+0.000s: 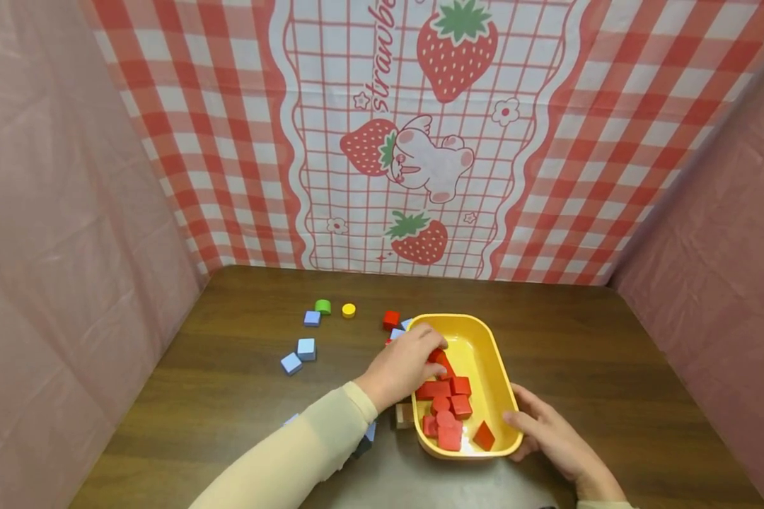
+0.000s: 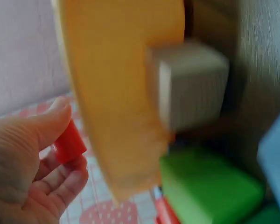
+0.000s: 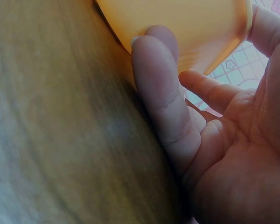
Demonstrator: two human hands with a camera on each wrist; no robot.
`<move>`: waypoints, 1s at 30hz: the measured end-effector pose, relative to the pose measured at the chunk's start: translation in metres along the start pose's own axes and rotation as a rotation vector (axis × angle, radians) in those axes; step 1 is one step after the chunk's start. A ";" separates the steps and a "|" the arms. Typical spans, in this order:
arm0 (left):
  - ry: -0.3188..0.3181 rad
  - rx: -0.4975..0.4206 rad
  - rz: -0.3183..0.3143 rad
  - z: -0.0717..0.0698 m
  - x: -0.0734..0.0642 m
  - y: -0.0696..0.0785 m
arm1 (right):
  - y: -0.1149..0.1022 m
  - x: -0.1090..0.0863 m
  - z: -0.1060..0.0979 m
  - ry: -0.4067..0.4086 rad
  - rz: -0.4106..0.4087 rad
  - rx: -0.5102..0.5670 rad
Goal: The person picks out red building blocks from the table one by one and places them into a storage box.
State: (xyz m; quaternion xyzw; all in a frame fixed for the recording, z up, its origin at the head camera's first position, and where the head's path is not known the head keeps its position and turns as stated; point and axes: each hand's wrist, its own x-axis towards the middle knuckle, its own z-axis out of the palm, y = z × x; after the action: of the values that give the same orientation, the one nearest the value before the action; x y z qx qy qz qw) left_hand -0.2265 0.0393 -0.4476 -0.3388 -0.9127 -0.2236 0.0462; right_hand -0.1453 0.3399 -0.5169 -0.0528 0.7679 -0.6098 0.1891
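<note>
A yellow rounded-corner plastic tub [image 1: 498,367] stands on the table, holding several red toy blocks [image 1: 461,406], mostly along its left side. Over its left rim reaches my left hand [image 1: 402,364]. In the left wrist view the thumb and fingers of that hand pinch a red cylinder block [image 2: 69,143]. My right hand [image 1: 550,435] grips the tub's right side near the front corner, thumb at the rim and fingers against the outer wall. The right wrist view shows those fingers [image 3: 154,84] low on the wall, close to the tabletop.
Blue blocks [image 1: 306,349], a green block [image 1: 322,307] and a yellow disc [image 1: 349,310] lie to the left. A red cube [image 1: 391,320] sits behind the tub, and a plain wooden block [image 1: 404,416] beside its left wall. My left forearm covers more blocks. A checked cloth [image 1: 229,141] hangs behind.
</note>
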 end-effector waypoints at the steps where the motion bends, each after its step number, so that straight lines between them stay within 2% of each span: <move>1: -0.021 0.044 0.019 0.004 0.000 0.003 | 0.000 0.000 0.000 -0.001 0.000 0.001; 5: -0.096 0.233 0.046 0.018 0.002 0.007 | 0.000 0.000 0.001 -0.010 -0.003 0.011; 8: -0.121 0.283 0.041 0.023 0.002 0.005 | 0.000 0.001 0.001 -0.011 -0.011 0.005; 11: -0.101 0.246 0.035 0.022 0.001 0.002 | 0.000 0.001 0.002 -0.003 -0.012 0.000; 14: -0.023 0.205 0.005 0.017 0.002 -0.005 | -0.001 0.001 0.001 -0.003 -0.012 0.003; 16: 0.029 0.175 -0.046 0.011 0.003 -0.013 | 0.000 0.001 0.001 -0.010 -0.017 0.011; 18: 0.053 0.115 -0.122 0.006 0.004 -0.024 | 0.001 0.001 0.000 -0.018 -0.026 0.017; 20: 0.037 0.033 -0.193 0.003 0.003 -0.035 | 0.002 0.001 0.000 -0.021 -0.031 0.021; 23: -0.022 -0.055 -0.273 0.002 0.000 -0.047 | 0.003 0.001 -0.001 -0.022 -0.039 0.021; 26: -0.073 -0.042 -0.304 0.005 -0.001 -0.051 | 0.002 0.001 -0.001 -0.011 -0.029 0.018; 30: -0.098 0.003 -0.324 0.012 -0.001 -0.055 | 0.002 0.000 0.000 0.005 -0.009 0.008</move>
State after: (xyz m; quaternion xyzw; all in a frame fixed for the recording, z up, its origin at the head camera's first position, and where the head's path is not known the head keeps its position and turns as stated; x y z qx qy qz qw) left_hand -0.2599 0.0071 -0.4798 -0.1974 -0.9569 -0.2101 -0.0345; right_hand -0.1454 0.3405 -0.5187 -0.0538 0.7655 -0.6140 0.1849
